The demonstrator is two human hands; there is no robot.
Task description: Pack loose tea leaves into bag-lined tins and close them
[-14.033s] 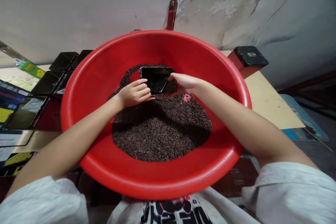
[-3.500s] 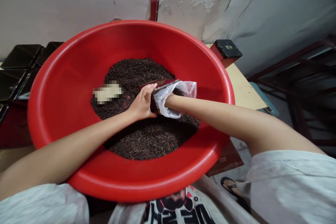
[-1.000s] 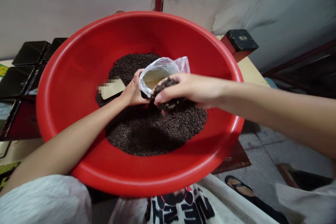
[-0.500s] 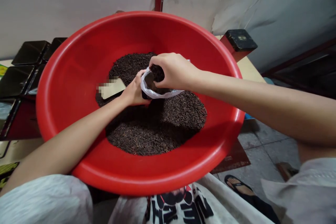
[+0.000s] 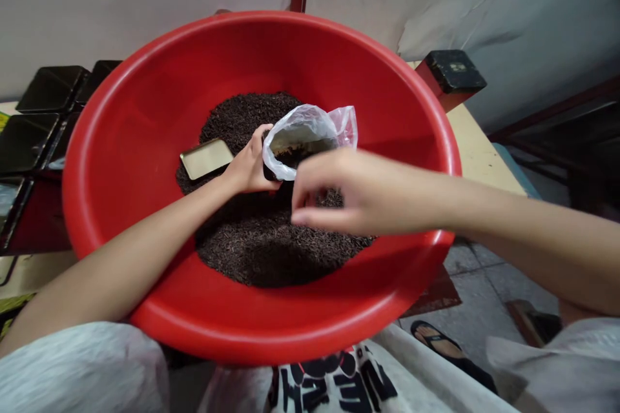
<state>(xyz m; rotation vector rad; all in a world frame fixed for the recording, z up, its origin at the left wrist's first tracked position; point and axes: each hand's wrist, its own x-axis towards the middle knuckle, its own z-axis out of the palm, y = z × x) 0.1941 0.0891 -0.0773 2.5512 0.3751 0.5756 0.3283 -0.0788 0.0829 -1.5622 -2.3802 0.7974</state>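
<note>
My left hand (image 5: 252,166) is wrapped around a tin (image 5: 268,169) lined with a clear plastic bag (image 5: 285,126); the bag's mouth is spread over the rim. Dark loose tea leaves (image 5: 293,153) show inside it. Just in front of the bag is my right hand (image 5: 334,190), slightly blurred, its fingers curved and apart from the thumb with nothing seen in them. Below both hands, a heap of the same dark tea (image 5: 281,251) lies in a large red basin (image 5: 121,206). A tin lid (image 5: 208,160), pale side up, rests on the heap left of my left hand.
Several dark-topped tins (image 5: 31,142) stand left of the basin. At the right, a red tin with a black lid (image 5: 455,71) sits on a pale tabletop (image 5: 484,148). A peeling wall (image 5: 368,0) rises behind. Grey floor tiles (image 5: 477,277) show at lower right.
My right hand has come out of the bag's mouth, moving toward me; the tea it held has left it. The bag's opening is now uncovered. My left hand keeps its grip.
</note>
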